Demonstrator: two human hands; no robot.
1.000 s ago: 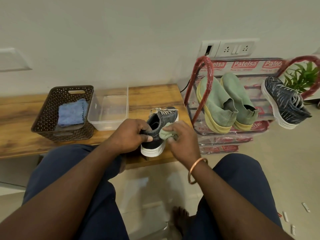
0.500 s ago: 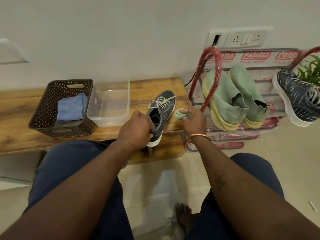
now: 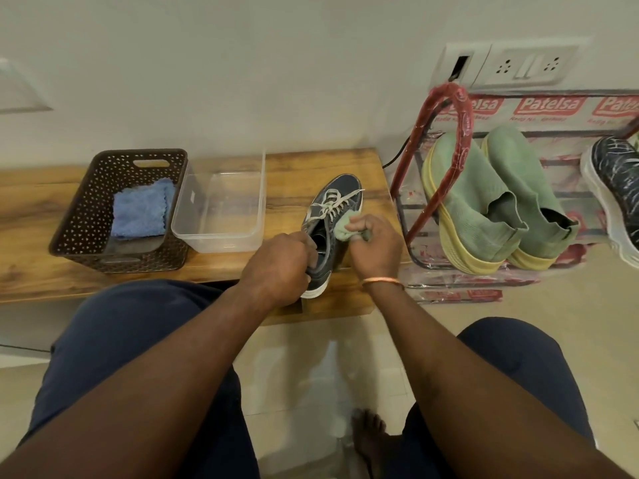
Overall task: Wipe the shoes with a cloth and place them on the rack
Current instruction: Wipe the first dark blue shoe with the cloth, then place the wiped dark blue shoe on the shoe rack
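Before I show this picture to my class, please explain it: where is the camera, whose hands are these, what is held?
No machine here: a person wears a wide-angle camera on the head, so you look down along both arms. The left hand grips a dark sneaker at its heel opening, on the wooden bench. The right hand holds a green cloth against the shoe's side. Also on the bench: a brown basket holding a blue cloth, and a clear tub. Right of it, a rack carries two green shoes and another dark shoe.
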